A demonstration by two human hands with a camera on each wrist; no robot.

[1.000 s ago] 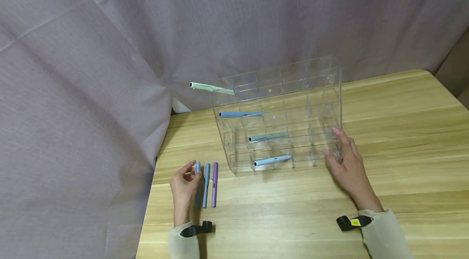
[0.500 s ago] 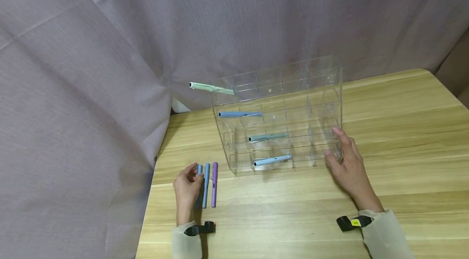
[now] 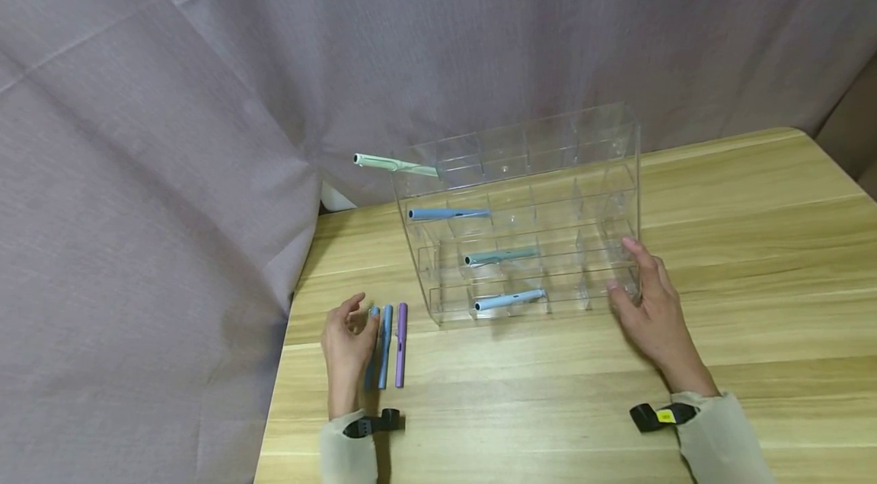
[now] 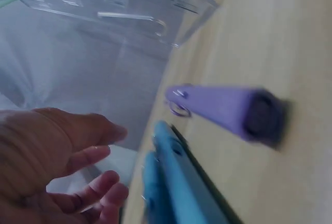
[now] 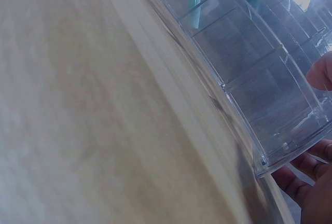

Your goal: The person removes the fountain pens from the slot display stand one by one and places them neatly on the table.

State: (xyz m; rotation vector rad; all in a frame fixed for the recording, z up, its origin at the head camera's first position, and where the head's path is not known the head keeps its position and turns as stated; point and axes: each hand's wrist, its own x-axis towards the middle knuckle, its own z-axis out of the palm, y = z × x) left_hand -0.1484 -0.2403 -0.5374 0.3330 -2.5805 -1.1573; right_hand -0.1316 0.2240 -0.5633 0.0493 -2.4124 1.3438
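My left hand (image 3: 348, 347) is beside the leftmost blue pen (image 3: 371, 362), fingers loosely bent. In the left wrist view, a gap shows between its fingertips (image 4: 118, 133) and the two blue pens lying side by side. A second blue pen (image 3: 385, 347) and a purple pen (image 3: 400, 347) lie to the right, roughly parallel. My right hand (image 3: 654, 320) grips the right side wall of a clear stepped pen rack (image 3: 569, 288), thumb in front and fingers round the outside. Four tiers' worth of detail aside, the rack holds several pens, including a light blue pen (image 3: 510, 300) at its front.
A teal pen (image 3: 503, 256), a blue pen (image 3: 448, 214) and a mint green pen (image 3: 396, 164) lie in the tiers behind; the green one sticks out leftward. A grey curtain (image 3: 445, 35) hangs behind the wooden table (image 3: 534, 408) and along its left side.
My left hand has shifted slightly right, then its index finger lifted away from the leftmost pen. That pen now lies closer to its blue neighbour. The right hand has stayed on the rack.
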